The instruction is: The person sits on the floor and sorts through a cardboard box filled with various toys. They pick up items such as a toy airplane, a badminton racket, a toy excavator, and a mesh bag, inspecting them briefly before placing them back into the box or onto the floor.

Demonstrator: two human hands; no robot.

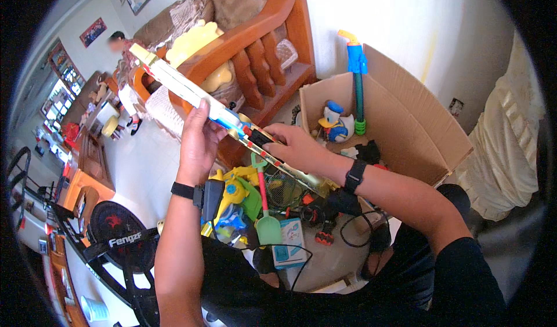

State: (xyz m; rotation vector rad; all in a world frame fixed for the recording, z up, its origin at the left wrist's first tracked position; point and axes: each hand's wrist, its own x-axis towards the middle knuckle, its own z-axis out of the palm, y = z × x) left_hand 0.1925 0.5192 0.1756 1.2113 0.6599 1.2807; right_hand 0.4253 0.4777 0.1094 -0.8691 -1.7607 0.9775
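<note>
Held slantwise across the view is a long white, blue and gold plastic toy [185,88]; whether it is a toy gun or sword I cannot tell. My left hand [199,138] grips it near the middle, thumb on its upper side. Around a black part with red buttons, nearer the low end, my right hand [293,146] has its fingers closed. Below the toy, a green and red toy shovel [267,227] leans among yellow and green plastic toys [235,192]. A white and blue box [289,244] lies by the shovel blade.
An open cardboard box [409,122] at the right holds a duck figure [335,122] and a blue-green toy tube [358,83]. Behind stands a wooden sofa [261,61]. Black exercise equipment [119,235] is at left; a person [126,75] stands farther back. Cables trail over the floor.
</note>
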